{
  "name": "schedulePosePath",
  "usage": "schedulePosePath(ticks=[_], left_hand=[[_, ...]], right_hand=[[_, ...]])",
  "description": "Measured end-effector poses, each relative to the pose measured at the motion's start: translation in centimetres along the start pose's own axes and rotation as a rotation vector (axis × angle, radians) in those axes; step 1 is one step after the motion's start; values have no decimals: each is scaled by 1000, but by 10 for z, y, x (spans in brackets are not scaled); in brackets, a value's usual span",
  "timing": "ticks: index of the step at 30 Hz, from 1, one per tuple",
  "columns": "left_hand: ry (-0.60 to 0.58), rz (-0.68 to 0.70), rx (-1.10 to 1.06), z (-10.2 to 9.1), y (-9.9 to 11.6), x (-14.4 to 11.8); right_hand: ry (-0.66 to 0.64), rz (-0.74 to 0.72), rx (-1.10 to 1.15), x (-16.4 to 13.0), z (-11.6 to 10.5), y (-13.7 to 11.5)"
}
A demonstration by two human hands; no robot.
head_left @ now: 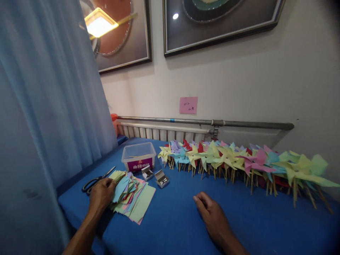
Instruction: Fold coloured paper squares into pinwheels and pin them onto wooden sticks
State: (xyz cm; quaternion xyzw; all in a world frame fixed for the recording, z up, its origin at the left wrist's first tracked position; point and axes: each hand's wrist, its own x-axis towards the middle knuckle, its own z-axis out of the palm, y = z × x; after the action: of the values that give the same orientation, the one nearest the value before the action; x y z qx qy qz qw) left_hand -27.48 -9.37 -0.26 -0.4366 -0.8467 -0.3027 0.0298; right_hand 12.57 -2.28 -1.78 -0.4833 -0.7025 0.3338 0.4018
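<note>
Pink note [188, 105] on wall: handwriting illegible; plastic box label [140, 164]: print unreadable.

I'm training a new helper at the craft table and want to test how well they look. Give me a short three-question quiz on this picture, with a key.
1. True or false: the left hand rests on the stack of coloured paper squares.
2. What lies just left of that stack? A) scissors B) a stapler C) a ruler
3. Fill in: the finished pinwheels stand in a row along the ____.

Key
1. True; the right hand lies on the bare blue tablecloth, holding nothing.
2. A, the black-handled scissors.
3. Wall, to the right of the clear plastic box and behind the two small open boxes.
</note>
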Motion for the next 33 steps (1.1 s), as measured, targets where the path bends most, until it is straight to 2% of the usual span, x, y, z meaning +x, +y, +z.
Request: schedulePosePath(ticks=[3, 11, 15, 17, 19, 21, 22, 23, 26, 30, 33], left_hand=[[-15, 1, -107, -6, -1, 1], [160, -183, -337, -18, 16, -4], [217, -179, -399, -23, 27, -6], [235, -165, -424, -28, 35, -9], [312, -165, -493, -34, 48, -13], [359, -165, -662, -38, 68, -19], [319, -154, -793, -38, 82, -22], [219, -122, -931, -36, 97, -26], [-207, -37, -1192, -16, 150, -38], [-545, -100, -1361, 31, 222, -57], [-707, -201, -1417, 70, 256, -72]], right_hand=[[-11, 8, 7, 0, 0, -1], [-23, 27, 20, -1, -2, -6], [-17, 31, 25, -1, -2, -4], [-16, 34, 23, -1, -2, -2], [-18, 28, 31, -1, -1, -1], [-12, 22, 49, -1, -1, 1], [-10, 21, 65, -1, 0, 1], [-11, 26, 89, 0, 1, 2], [-36, 84, 269, 2, 4, 3], [10, 217, 742, 6, 0, 0], [-2, 270, 996, 8, -10, -4]])
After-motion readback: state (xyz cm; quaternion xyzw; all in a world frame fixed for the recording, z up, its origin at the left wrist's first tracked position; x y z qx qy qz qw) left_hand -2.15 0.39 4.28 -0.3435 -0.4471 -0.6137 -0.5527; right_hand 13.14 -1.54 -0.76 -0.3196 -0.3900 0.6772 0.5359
